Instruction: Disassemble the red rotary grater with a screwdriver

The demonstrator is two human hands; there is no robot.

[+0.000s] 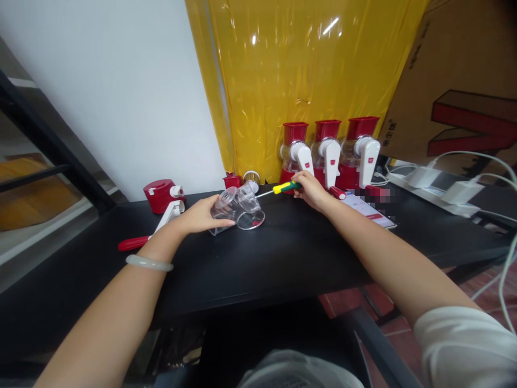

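My left hand (202, 215) is wrapped round a clear plastic housing (247, 203) that lies tilted on the black table, its round mouth facing me. In my right hand (310, 189) is a screwdriver (286, 187) with a green and yellow handle. Its metal shaft points left, and the tip meets the right side of the housing; whether it sits in a screw is too small to tell. Left of my left hand stand a red base part (159, 196) and a white crank with a red handle (135, 243).
Several objects line the back: a small red part (231, 181), a metal grater drum (252, 179) and three assembled red-and-white rotary graters (296, 145). A phone or tablet (369, 209) lies beside my right forearm. A power strip (440, 191) with cables and a cardboard box (460, 75) are at right.
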